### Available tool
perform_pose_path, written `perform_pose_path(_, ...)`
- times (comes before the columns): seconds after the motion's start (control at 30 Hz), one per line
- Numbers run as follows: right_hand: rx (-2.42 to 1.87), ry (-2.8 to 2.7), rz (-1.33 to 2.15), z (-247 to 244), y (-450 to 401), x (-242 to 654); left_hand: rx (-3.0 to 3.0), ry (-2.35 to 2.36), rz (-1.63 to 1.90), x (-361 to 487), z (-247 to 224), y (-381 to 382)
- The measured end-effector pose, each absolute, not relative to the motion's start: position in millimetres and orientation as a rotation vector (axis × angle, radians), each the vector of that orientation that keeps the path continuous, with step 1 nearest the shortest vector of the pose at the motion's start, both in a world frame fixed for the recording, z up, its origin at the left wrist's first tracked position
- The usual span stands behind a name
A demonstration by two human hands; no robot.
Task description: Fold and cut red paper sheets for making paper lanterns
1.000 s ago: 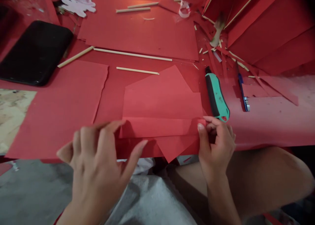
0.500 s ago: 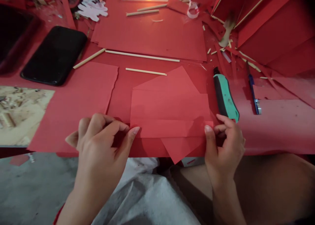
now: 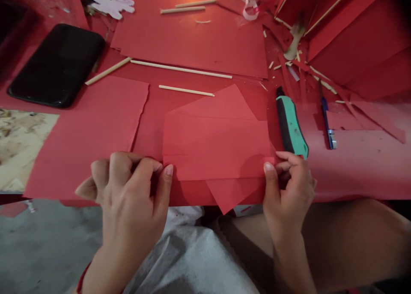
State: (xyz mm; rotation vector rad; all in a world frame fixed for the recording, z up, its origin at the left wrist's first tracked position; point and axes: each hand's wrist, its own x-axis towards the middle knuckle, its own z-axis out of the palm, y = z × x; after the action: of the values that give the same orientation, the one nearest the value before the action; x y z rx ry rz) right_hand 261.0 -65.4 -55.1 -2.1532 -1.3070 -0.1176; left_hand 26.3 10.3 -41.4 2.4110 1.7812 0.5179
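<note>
A rectangular sheet of red paper (image 3: 215, 144) with a crease along its near part lies in front of me. My left hand (image 3: 131, 187) pinches its near left corner between thumb and forefinger. At the opposite end, my right hand (image 3: 287, 184) pinches the near right edge, with its other fingers curled. Under the sheet is a second piece of red paper (image 3: 224, 195), turned at an angle, with one corner poking out toward me and another away from me. Just beyond my right fingers lies a teal and black cutter handle (image 3: 293, 124).
Thin wooden sticks (image 3: 186, 90) lie beyond the sheet. A black phone (image 3: 56, 64) rests at the left, near a torn-edged red sheet (image 3: 105, 114). Stacked red sheets (image 3: 192, 41) are farther back. A blue pen (image 3: 326, 118) and paper scraps lie at the right.
The whole scene has shifted slightly left in view. Both hands keep their pinch on the paper, and the left end of the sheet has moved a little left.
</note>
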Motion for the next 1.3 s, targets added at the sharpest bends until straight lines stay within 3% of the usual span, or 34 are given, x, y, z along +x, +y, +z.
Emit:
perform_pose_path(0.93,-2.165,-1.294,-0.107,-52,-63,263,2.283,1.888,0.453,30,-42,-1)
perform_pose_path(1.17,-2.177,-1.314,-0.121,-51,-65,265,3.030,0.959,0.410,38,-32,9)
perform_pose_path(1.3,-2.195,-1.319,-0.134,-53,-66,266,3.151,0.834,0.253,40,-26,2)
